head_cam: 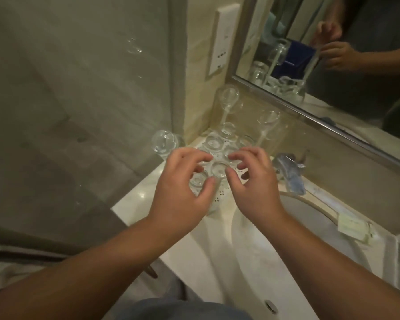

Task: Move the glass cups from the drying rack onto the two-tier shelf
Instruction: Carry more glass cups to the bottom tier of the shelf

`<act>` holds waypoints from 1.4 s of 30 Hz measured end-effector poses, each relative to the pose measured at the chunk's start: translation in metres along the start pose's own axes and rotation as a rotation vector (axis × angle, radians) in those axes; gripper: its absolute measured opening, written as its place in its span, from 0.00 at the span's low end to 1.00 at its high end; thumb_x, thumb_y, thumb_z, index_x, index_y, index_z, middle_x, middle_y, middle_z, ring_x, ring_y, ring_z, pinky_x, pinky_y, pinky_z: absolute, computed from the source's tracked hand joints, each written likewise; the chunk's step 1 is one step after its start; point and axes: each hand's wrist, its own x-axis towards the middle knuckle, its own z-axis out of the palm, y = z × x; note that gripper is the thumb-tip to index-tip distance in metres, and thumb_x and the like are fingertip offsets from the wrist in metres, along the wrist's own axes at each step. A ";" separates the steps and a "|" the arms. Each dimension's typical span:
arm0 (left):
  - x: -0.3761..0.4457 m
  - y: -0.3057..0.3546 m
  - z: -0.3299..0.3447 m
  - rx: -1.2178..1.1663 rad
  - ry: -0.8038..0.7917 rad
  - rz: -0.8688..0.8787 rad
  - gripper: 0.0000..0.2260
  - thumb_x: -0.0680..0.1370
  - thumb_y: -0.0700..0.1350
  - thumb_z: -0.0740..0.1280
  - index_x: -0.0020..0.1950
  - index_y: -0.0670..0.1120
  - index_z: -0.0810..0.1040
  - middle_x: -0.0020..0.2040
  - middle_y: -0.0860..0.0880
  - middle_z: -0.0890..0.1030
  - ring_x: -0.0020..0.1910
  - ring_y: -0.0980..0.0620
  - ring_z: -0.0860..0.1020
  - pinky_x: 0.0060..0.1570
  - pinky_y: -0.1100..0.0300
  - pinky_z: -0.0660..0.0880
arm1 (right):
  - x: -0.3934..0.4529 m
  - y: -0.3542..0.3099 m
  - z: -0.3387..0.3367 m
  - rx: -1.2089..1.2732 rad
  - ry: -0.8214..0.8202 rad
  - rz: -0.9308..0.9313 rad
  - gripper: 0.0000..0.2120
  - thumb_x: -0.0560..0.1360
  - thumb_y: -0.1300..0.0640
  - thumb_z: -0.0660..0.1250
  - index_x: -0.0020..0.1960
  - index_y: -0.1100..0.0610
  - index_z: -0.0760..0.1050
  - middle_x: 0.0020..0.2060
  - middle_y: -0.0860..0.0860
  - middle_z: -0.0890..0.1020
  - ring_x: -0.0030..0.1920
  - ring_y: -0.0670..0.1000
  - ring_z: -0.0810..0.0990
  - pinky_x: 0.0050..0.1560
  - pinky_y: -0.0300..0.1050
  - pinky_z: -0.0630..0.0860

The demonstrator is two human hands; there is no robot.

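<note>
Several clear glass cups stand on a white perforated rack (219, 199) in the counter's corner. Three more hang upside down on tall stems: one at the back (229, 95), one to the right (268, 118) and one to the left (164, 142). My left hand (183, 183) hovers with curled, spread fingers over a low cup (198, 180). My right hand (252, 179) is curled the same way just right of another low cup (219, 168). Neither hand plainly grips a cup. Parts of the rack lie hidden under my hands.
A chrome faucet (286, 167) and the sink basin (286, 239) lie right of the rack. A mirror (333, 54) runs along the back wall, with a wall socket plate (222, 40) to its left. A glass panel (79, 88) bounds the left side. A soap packet (353, 227) rests on the basin rim.
</note>
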 end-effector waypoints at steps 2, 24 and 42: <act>0.003 -0.012 -0.009 -0.020 0.101 -0.045 0.15 0.74 0.43 0.70 0.58 0.57 0.75 0.57 0.57 0.71 0.48 0.53 0.79 0.49 0.64 0.76 | 0.012 -0.010 0.011 -0.001 -0.032 -0.018 0.13 0.74 0.58 0.72 0.57 0.50 0.78 0.60 0.46 0.71 0.52 0.45 0.76 0.52 0.36 0.74; 0.049 -0.122 0.004 -0.291 0.092 -0.626 0.26 0.76 0.34 0.69 0.70 0.53 0.71 0.61 0.48 0.80 0.52 0.58 0.81 0.49 0.58 0.81 | 0.078 -0.052 0.095 -0.255 -0.503 -0.038 0.40 0.68 0.50 0.76 0.76 0.49 0.62 0.67 0.50 0.70 0.68 0.53 0.68 0.67 0.47 0.67; 0.064 -0.103 -0.015 -0.414 0.115 -0.536 0.34 0.57 0.53 0.74 0.63 0.66 0.75 0.55 0.64 0.83 0.55 0.64 0.81 0.54 0.61 0.78 | 0.080 -0.065 0.086 -0.166 -0.328 -0.096 0.34 0.70 0.50 0.75 0.73 0.46 0.68 0.57 0.47 0.73 0.61 0.48 0.71 0.63 0.44 0.70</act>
